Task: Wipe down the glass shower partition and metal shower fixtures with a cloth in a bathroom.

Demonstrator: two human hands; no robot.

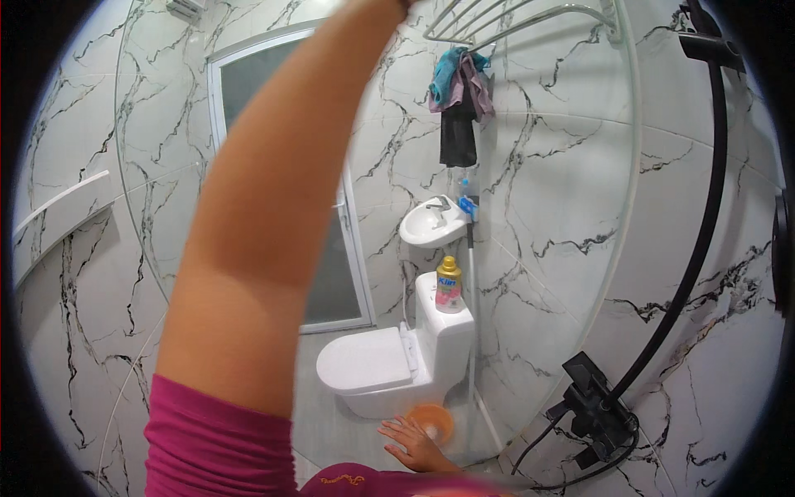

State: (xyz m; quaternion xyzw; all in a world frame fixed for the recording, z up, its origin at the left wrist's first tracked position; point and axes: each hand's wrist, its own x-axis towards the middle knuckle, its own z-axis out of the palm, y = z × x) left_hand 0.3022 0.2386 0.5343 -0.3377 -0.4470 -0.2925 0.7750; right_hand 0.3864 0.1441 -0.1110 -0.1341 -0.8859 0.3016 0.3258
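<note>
My left arm reaches up across the picture, and its hand is out of view past the top edge. Low in the middle, my right hand (413, 444) is held with its fingers apart and nothing in it. It lines up with the near side of an orange plastic basin (442, 422) on the floor. A clear glass shower panel (627, 161) stands before me; whether my right hand touches it, I cannot tell. Through the glass I see a white toilet (366, 363) with its lid down. A detergent bottle (448, 295) with a gold cap stands on its tank.
A small wall sink (428, 227) is beyond the toilet, beside a long-handled pole (471, 286). Cloths (459, 87) hang under a metal towel rack (546, 15). At right are a black shower mixer (593, 410) and riser pipe (708, 205). A glazed door (338, 273) is behind my arm.
</note>
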